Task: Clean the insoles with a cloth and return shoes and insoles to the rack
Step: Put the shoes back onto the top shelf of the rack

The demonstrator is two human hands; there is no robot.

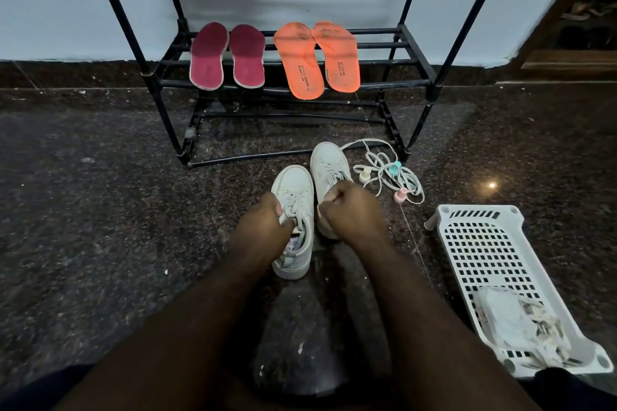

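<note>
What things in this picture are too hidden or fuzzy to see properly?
- Head view: the right hand covers the opening of the right shoe, so its inside is hidden.
- Print on the orange insoles is too small to read.
- The rack top is cut off by the upper edge.
- The crumpled cloth in the white basket is blurred.

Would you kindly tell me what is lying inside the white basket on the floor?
A crumpled whitish cloth lies at the near end of the white basket. Whatever sits beneath it is covered.
</note>
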